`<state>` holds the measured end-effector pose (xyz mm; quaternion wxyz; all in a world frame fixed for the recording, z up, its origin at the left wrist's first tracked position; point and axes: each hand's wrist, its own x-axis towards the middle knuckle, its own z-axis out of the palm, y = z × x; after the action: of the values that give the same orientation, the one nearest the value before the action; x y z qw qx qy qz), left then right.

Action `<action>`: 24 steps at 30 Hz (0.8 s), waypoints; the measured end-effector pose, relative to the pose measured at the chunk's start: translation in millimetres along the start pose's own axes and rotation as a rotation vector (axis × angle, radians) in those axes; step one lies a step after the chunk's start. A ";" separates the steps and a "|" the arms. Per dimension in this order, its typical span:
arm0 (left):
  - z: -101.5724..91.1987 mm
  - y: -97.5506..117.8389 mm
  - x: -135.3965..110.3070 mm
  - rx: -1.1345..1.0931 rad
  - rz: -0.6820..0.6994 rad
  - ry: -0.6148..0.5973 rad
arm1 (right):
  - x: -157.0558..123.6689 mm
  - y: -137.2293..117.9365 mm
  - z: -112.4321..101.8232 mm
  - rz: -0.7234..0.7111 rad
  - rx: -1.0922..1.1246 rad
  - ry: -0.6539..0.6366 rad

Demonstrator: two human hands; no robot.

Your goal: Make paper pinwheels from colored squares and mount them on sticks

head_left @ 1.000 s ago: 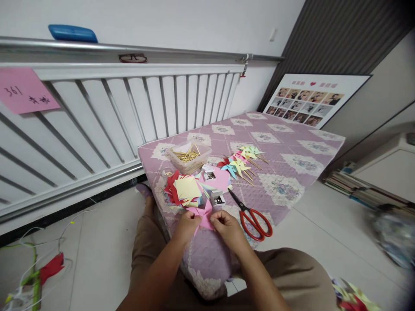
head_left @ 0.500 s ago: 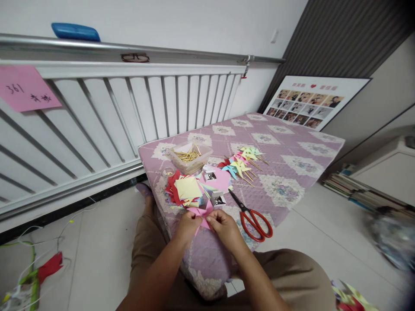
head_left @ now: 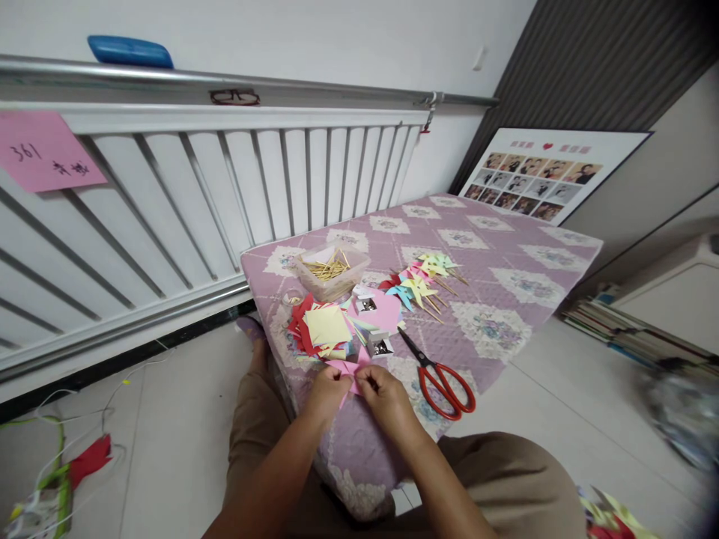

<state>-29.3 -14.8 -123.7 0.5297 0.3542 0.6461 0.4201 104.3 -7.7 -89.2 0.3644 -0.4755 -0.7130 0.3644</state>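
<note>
My left hand (head_left: 326,391) and my right hand (head_left: 386,395) meet at the near edge of a purple quilted table (head_left: 505,284), both pinching a pink paper piece (head_left: 347,368) with folded points. Just beyond it lies a stack of coloured paper squares (head_left: 321,329), yellow on top. Red-handled scissors (head_left: 441,374) lie to the right of my right hand. A clear tub of wooden sticks (head_left: 331,269) stands behind the stack. Finished paper pinwheels on sticks (head_left: 420,283) lie in the middle of the table.
A white radiator-like railing (head_left: 225,187) runs behind the table, with a pink note (head_left: 42,153) stuck on it. A photo board (head_left: 539,176) leans at the far right. Books (head_left: 618,329) lie on the floor on the right. Cables and red paper scraps (head_left: 84,460) lie at left.
My right hand has moved left, closing in on my left hand, and more of the pink paper is covered by my fingers. The camera has shifted slightly.
</note>
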 end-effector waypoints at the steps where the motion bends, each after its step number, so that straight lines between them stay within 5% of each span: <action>1: 0.0 -0.1 0.1 0.003 0.000 0.003 | 0.1 -0.7 0.3 -0.019 -0.008 -0.006; 24: -2.9 -4.4 1.3 0.116 0.001 -0.001 | 1.8 0.2 -4.6 -0.043 -0.051 -0.084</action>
<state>-32.5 -15.9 -127.9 0.5084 0.3849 0.6688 0.3822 107.9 -5.2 -86.9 0.3295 -0.4536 -0.7467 0.3580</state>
